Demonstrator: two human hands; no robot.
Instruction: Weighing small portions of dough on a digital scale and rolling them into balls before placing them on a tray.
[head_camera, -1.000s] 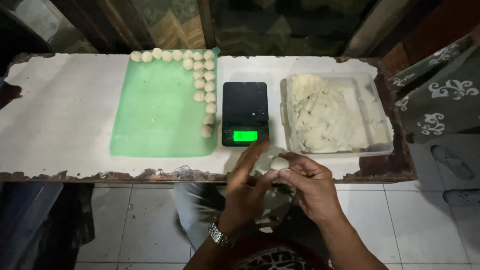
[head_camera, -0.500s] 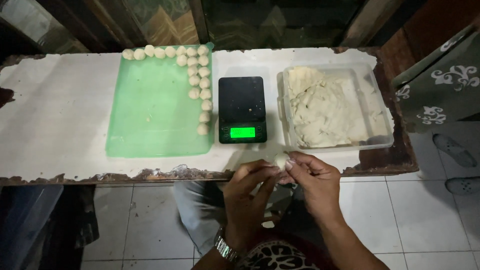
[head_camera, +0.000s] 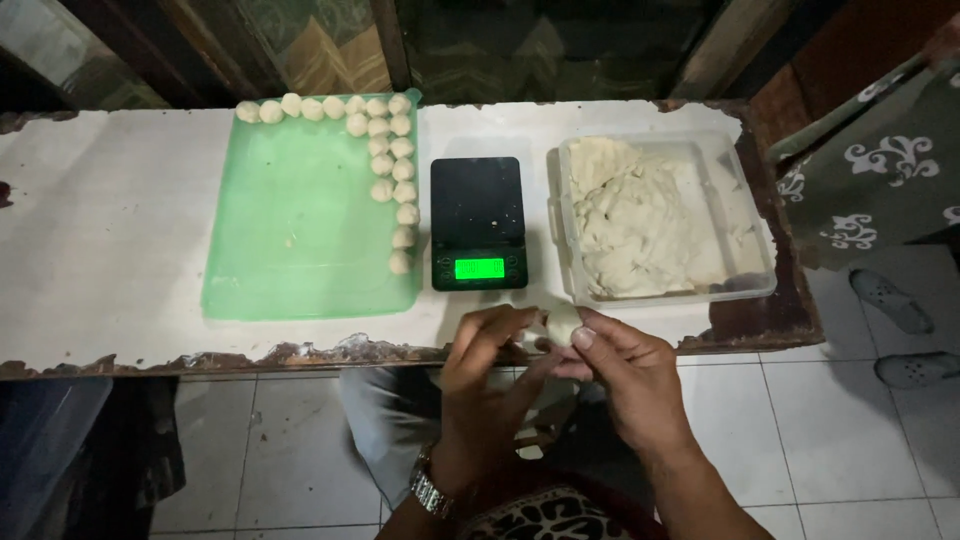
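Small pale dough ball (head_camera: 563, 322) pinched between fingers of left hand (head_camera: 490, 385) and right hand (head_camera: 630, 380), at the white table's (head_camera: 110, 230) front edge; shaping apparently underway; green tray (head_camera: 290, 230) of finished balls, black scale (head_camera: 478, 222), dough tub (head_camera: 745, 215) beyond.

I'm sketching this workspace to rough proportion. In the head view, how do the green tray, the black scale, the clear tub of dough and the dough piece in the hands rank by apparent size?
1. green tray
2. clear tub
3. black scale
4. dough piece, held between left hand and right hand; nearer the camera, yet clearly smallest.
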